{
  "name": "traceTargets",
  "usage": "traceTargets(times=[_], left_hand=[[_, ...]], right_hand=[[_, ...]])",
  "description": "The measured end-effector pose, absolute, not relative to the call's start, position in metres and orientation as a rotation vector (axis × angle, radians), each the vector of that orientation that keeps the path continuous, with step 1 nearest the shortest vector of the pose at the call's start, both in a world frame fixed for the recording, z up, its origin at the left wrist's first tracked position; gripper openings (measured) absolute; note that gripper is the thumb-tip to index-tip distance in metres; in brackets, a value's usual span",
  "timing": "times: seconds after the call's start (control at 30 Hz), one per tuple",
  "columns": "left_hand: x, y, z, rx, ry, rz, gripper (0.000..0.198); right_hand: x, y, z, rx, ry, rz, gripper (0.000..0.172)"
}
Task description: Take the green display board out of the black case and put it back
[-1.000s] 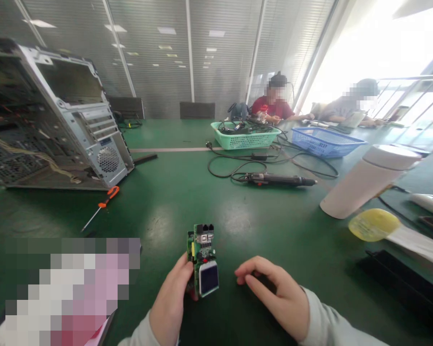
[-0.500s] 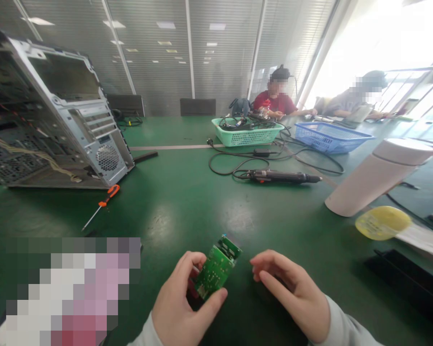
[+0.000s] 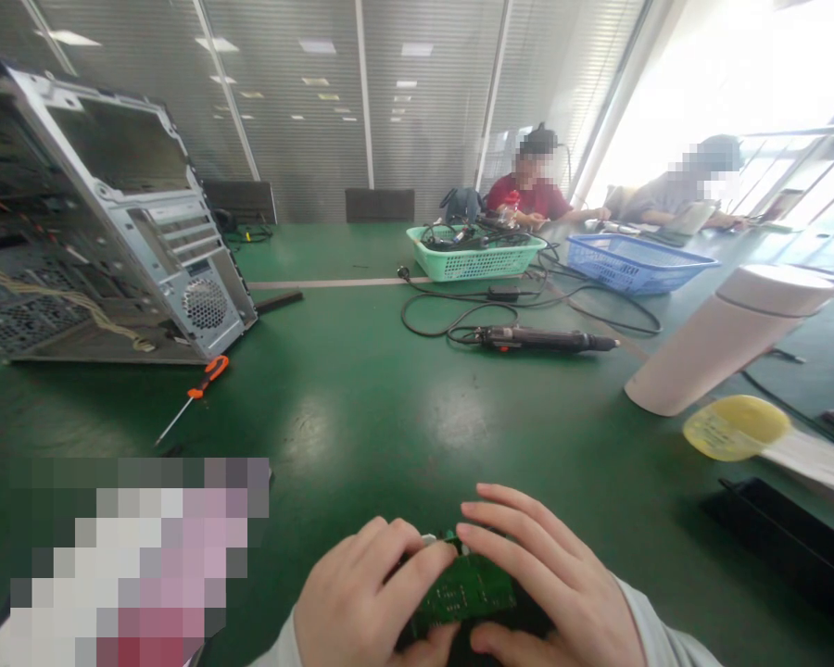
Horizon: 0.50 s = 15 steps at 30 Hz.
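A green circuit board (image 3: 465,589) sits low in the middle of the view, held between my left hand (image 3: 365,593) and my right hand (image 3: 549,574). Fingers of both hands cover its edges and upper side. Its bare green face with small solder points shows, while its far edge and any screen are hidden. The board hangs or rests just over the dark green bench top; I cannot tell which.
An open computer chassis (image 3: 181,269) stands at the left, with an orange-handled screwdriver (image 3: 212,373) beside it. An electric screwdriver (image 3: 538,339) lies among cables. Further back are a green basket (image 3: 476,266) and a blue basket (image 3: 639,269). A white flask (image 3: 726,338) lies at the right. Two co-workers sit beyond.
The board has turned from screen side up to its green face up and moved lower and right. My right hand has closed onto it, where it hovered apart before.
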State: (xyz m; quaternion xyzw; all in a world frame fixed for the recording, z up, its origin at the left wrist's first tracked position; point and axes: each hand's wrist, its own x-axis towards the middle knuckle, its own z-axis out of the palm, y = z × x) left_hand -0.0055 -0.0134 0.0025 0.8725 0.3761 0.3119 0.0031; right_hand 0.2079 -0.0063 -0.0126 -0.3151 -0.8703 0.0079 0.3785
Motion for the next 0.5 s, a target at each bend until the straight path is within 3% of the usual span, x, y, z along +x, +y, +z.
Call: traceTargets(times=[0.27, 0.37, 0.5], left_hand=[[0.000, -0.011, -0.005, 2.671, 1.116, 1.079, 0.025], [-0.003, -0.010, -0.008, 2.574, 1.156, 1.112, 0.046], [-0.006, -0.012, -0.005, 2.287, 1.432, 1.095, 0.052]], right_hand=[[0.200, -0.008, -0.008, -0.802, -2.191, -0.020, 0.041], [0.213, -0.006, 0.002, -0.915, -2.200, 0.011, 0.035], [0.264, -0.013, 0.015, -1.227, -2.092, -0.156, 0.032]])
